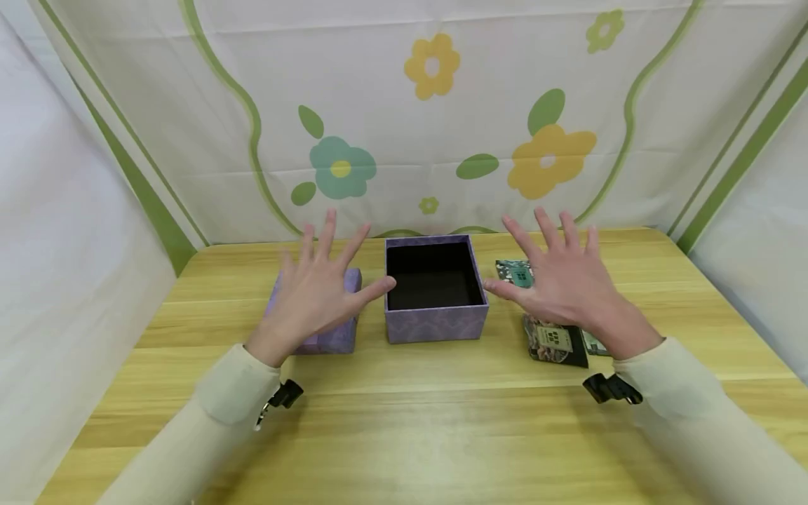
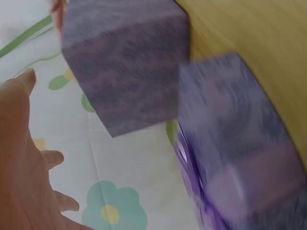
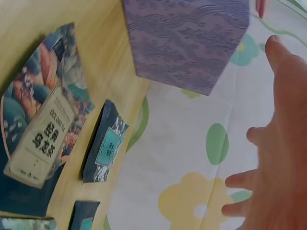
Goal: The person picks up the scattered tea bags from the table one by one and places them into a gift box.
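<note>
Purple patterned box (image 1: 435, 291), lidless, dark inside, nothing in it, near tabletop's back edge. Left hand (image 1: 318, 291) and right hand (image 1: 562, 280) spread flat, holding nothing, flanking it.

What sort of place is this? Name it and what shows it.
Probably a staged tabletop recording booth: a wooden table walled in by floral cloth, with an open purple box and tea packets.
</note>
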`<action>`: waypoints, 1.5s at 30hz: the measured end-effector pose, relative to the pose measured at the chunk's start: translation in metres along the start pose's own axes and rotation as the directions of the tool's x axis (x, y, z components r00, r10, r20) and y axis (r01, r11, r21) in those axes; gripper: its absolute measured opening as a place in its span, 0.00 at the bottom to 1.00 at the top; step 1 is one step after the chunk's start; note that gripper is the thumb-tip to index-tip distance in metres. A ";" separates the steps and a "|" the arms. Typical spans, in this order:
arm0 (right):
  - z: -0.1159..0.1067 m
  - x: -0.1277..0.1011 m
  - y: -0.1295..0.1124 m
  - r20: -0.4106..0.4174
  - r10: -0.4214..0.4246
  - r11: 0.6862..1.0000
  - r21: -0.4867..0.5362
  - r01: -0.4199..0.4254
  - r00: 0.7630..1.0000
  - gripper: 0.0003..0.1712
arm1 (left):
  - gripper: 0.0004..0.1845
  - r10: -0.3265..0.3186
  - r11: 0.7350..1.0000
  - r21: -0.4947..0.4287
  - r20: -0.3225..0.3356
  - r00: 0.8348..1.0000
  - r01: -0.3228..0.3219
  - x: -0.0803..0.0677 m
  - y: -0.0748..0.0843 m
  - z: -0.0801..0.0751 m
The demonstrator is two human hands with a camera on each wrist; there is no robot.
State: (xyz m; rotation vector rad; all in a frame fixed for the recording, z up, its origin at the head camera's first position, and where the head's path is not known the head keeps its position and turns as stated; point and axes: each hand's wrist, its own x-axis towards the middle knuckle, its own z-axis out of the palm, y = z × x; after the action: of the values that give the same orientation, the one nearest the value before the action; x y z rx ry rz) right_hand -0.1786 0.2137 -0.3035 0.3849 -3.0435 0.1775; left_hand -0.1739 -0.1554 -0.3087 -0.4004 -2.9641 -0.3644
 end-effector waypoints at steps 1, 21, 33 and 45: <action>-0.001 -0.002 0.001 -0.021 -0.004 1.000 0.011 0.004 1.000 0.59 | 0.51 0.013 0.999 -0.051 0.006 1.000 -0.012 -0.001 0.002 0.000; 0.026 -0.055 0.049 -0.180 0.057 0.854 0.518 0.045 0.982 0.41 | 0.59 0.022 0.744 -0.668 0.071 0.997 0.031 -0.004 0.031 0.041; 0.035 -0.060 0.067 -0.127 -0.038 0.848 0.521 0.099 0.991 0.41 | 0.60 0.030 0.778 -0.627 0.080 0.996 0.027 -0.006 0.031 0.050; 0.040 -0.058 0.074 -0.039 -0.097 0.882 0.460 0.104 0.995 0.45 | 0.62 0.030 0.779 -0.624 0.132 0.991 0.060 -0.004 0.028 0.050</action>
State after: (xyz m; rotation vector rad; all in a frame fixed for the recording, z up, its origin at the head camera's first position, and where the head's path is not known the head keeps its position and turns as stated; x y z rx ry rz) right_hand -0.1430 0.2942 -0.3561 0.5613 -2.9261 0.9048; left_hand -0.1666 -0.1178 -0.3512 -0.4753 -2.8855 -1.4011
